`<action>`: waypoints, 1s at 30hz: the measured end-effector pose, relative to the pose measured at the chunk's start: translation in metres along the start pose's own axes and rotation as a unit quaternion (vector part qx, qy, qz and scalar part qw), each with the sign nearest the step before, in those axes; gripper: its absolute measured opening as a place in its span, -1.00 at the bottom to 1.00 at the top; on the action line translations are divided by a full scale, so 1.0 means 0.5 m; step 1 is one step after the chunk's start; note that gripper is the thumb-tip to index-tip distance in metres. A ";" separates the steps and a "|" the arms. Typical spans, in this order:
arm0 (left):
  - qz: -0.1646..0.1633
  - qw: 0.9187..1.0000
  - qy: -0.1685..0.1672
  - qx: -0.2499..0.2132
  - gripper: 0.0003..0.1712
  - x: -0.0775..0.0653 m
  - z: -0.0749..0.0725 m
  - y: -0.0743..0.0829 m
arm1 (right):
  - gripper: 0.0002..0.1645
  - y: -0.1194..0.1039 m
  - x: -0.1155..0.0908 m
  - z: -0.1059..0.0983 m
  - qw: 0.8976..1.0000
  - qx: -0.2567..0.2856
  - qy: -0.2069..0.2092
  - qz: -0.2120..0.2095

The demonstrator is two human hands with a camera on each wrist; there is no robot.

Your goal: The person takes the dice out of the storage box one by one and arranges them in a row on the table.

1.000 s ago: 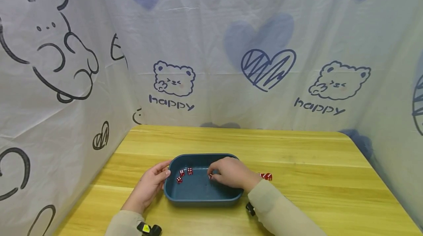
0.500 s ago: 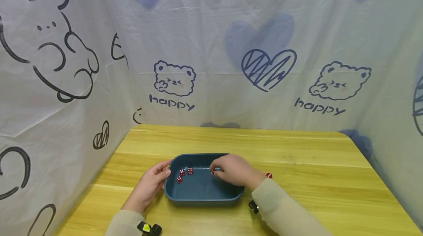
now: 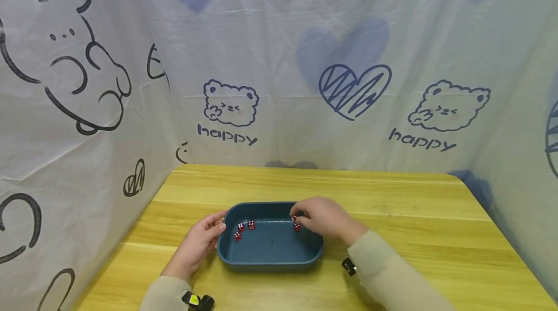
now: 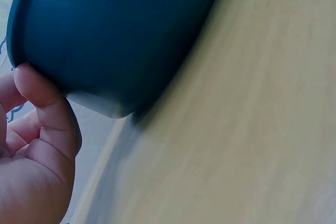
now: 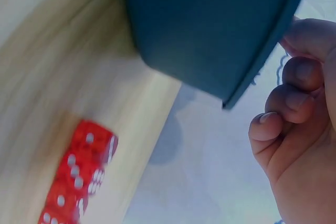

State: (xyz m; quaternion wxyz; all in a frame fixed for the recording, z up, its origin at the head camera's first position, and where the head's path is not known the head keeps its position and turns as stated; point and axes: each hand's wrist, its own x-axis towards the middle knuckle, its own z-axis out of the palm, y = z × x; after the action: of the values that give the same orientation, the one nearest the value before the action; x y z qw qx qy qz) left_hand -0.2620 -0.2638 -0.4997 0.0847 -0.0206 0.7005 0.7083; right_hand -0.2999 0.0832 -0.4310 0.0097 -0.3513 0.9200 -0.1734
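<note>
A dark blue rectangular tray (image 3: 270,245) stands on the table. My left hand (image 3: 201,243) grips its left end, thumb at the rim and fingers along the outer wall. Over the right end, my right hand (image 3: 324,219) pinches a small red die (image 3: 294,217) between thumb and forefinger. Another red die (image 3: 297,227) shows just below those fingertips. Several red dice with white dots, such as this die (image 3: 251,225), lie inside at the left. In the right wrist view the other fingers of that hand are curled, and its pinching fingertips are hidden behind the tray wall.
A row of red dice (image 5: 79,171) lies on the wooden table (image 3: 414,233), to the right of the tray; the right hand and forearm hide it in the head view. White printed curtains (image 3: 279,122) hang behind and on both sides.
My right hand has moved right and toward the tray's back corner with a die in its fingers. A second die has come into view beneath it. The left hand stays on the tray.
</note>
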 end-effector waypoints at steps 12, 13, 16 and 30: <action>-0.002 1.000 -0.007 0.001 -0.44 -0.004 0.002 0.009 | -0.79 0.037 -0.046 -0.038 0.998 0.028 0.009 0.059; -0.003 1.000 -0.006 0.001 -0.44 -0.004 0.002 0.009 | -0.79 0.041 -0.050 -0.039 0.998 0.028 0.011 0.062; -0.001 1.000 -0.009 0.002 -0.44 -0.005 0.002 0.010 | -0.80 0.055 -0.063 -0.040 0.997 0.028 0.013 0.075; 0.005 1.000 -0.004 -0.002 -0.47 -0.001 0.001 0.002 | -0.79 0.130 -0.132 -0.031 0.995 0.034 0.034 0.093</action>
State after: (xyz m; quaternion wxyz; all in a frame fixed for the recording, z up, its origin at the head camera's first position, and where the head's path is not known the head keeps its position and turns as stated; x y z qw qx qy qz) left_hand -0.2614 -0.2631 -0.4988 0.0839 -0.0143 0.6989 0.7101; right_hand -0.2944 0.1761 -0.4443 0.0068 -0.2581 0.9419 -0.2151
